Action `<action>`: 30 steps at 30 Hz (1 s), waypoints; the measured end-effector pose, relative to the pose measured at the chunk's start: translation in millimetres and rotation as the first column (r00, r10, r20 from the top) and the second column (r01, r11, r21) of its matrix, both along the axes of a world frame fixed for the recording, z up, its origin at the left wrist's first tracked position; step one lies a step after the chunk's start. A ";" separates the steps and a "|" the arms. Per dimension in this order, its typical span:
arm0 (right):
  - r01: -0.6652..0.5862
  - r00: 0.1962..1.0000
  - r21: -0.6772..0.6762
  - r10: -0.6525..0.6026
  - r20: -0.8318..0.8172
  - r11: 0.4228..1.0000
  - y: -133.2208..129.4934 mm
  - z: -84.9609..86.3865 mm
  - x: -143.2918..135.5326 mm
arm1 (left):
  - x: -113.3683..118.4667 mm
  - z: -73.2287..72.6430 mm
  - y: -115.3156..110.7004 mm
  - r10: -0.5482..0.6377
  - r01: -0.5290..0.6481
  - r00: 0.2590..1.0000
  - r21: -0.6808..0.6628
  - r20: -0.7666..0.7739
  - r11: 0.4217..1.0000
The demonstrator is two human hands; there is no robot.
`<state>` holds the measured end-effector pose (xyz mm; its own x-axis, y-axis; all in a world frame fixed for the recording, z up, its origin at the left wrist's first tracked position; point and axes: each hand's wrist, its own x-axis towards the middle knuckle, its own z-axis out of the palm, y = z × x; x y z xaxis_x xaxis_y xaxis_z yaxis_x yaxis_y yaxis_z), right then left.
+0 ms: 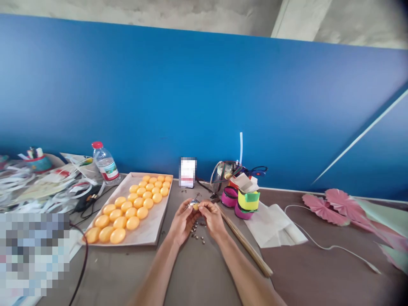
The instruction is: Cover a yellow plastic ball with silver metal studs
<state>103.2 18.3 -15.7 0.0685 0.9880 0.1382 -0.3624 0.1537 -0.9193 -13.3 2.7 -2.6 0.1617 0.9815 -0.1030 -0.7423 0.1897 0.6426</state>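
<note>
My left hand (184,222) and my right hand (211,217) meet over the middle of the table, fingers pinched around one small orange ball (195,206). Shiny silvery bits cover part of its top; their exact kind is too small to make out. The fingers hide much of the ball. Below and between my hands, several small dark metallic pieces (197,237) lie scattered on the tabletop. To the left is a shallow white tray (154,223) with rows of plain orange balls (133,223).
A red-capped bottle (107,168) stands behind the tray, near tangled white strips (19,182). A blurred-out phone-like screen (188,173) leans against the blue partition (204,97). On the right are a stick bundle (247,244), pink-and-yellow containers (247,202), white paper (277,227) and a cable (338,246).
</note>
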 end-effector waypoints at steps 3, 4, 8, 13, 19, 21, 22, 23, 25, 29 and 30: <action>0.046 0.999 0.030 -0.046 0.020 0.998 -5.9 5.0 -5.2 | -0.2 1.1 0.9 0.011 -0.011 1.000 0.014 0.007 1.000; 0.074 0.997 0.036 -0.075 0.034 0.997 -7.9 6.1 -6.3 | -0.2 1.2 1.2 0.010 -0.010 1.000 0.019 0.009 1.000; 0.145 0.984 0.022 -0.146 0.104 0.989 -12.6 7.8 -7.2 | 0.5 0.2 1.4 0.008 -0.008 1.000 0.013 0.008 1.000; 0.179 0.962 0.025 -0.180 0.205 0.984 -13.1 6.5 -5.1 | 0.8 0.2 -0.5 0.031 -0.031 1.000 -0.002 0.000 1.000; 0.131 0.956 0.078 -0.146 0.255 0.988 -16.5 9.6 -6.9 | 1.3 -1.8 -0.4 0.021 -0.021 1.000 0.032 -0.015 0.999; 0.126 0.952 0.108 -0.150 0.265 0.986 -17.3 11.0 -7.4 | 2.1 -2.7 0.4 0.029 -0.028 0.999 0.045 -0.025 0.999; 0.130 0.949 0.119 -0.158 0.272 0.984 -17.3 11.4 -7.5 | 2.5 -2.9 0.8 0.033 -0.031 0.999 0.048 -0.030 0.998; 0.132 0.945 0.127 -0.163 0.283 0.983 -17.2 11.8 -7.4 | 2.8 -3.1 1.1 0.036 -0.034 0.999 0.049 -0.035 0.998; 0.134 0.939 0.133 -0.169 0.301 0.982 -16.8 12.3 -6.9 | 3.4 -3.2 1.5 0.041 -0.039 0.998 0.050 -0.041 0.998; 0.137 0.932 0.139 -0.175 0.317 0.981 -16.8 14.5 -6.5 | 3.9 -3.5 1.6 0.049 -0.047 0.998 0.060 -0.049 0.997; 0.142 0.930 0.143 -0.181 0.320 0.980 -17.1 15.1 -6.7 | 3.9 -3.6 1.6 0.052 -0.048 0.997 0.061 -0.053 0.997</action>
